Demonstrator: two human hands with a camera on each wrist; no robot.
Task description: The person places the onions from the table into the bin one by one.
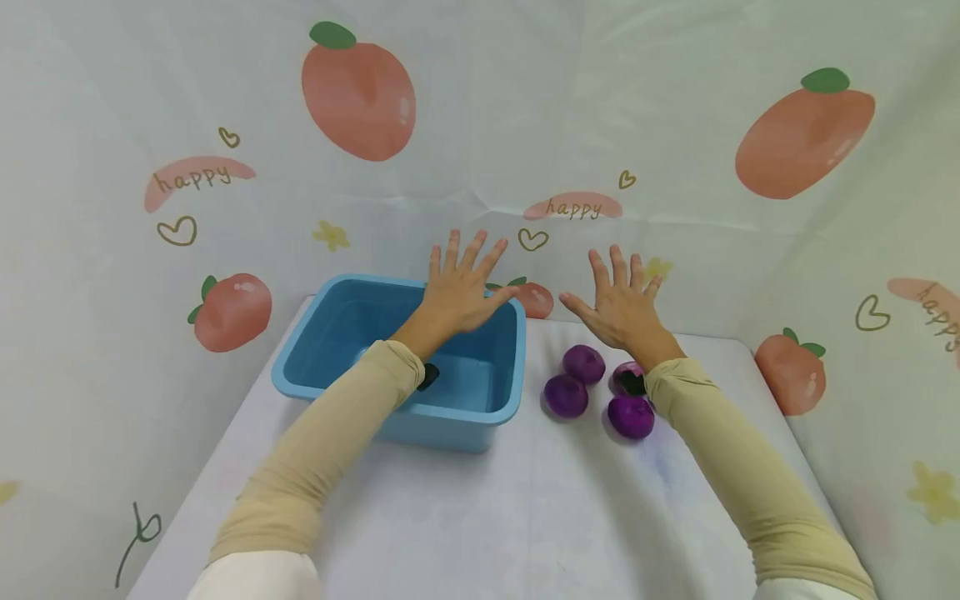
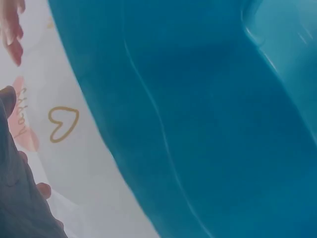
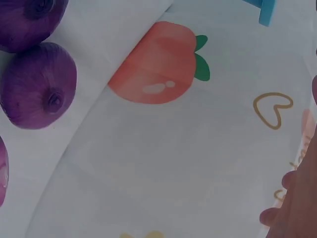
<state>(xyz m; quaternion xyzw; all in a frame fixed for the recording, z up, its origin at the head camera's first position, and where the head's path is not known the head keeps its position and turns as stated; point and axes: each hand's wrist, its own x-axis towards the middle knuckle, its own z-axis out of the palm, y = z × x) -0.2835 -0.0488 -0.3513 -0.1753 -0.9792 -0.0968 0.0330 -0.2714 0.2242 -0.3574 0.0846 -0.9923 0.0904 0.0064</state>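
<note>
Both hands are raised with their fingers spread and hold nothing. The left hand (image 1: 459, 293) hovers over the right part of a blue plastic basin (image 1: 450, 414), apart from it. In the left wrist view, the basin's blue wall (image 2: 198, 124) fills most of the picture. Behind several purple onions on the table, the right hand (image 1: 621, 308) is held up in the air, touching none of them. Two onions (image 1: 566, 396) lie together on the left; another onion (image 1: 631, 417) sits nearer the right sleeve. One more onion (image 1: 626, 372) is partly hidden behind something dark under the right wrist.
The white table (image 1: 480, 517) meets a white printed cloth backdrop (image 1: 480, 108) at the back and on both sides. A small black object (image 1: 429, 377) shows beneath the left wrist, in front of the basin's inside. The basin stands on the table's left half.
</note>
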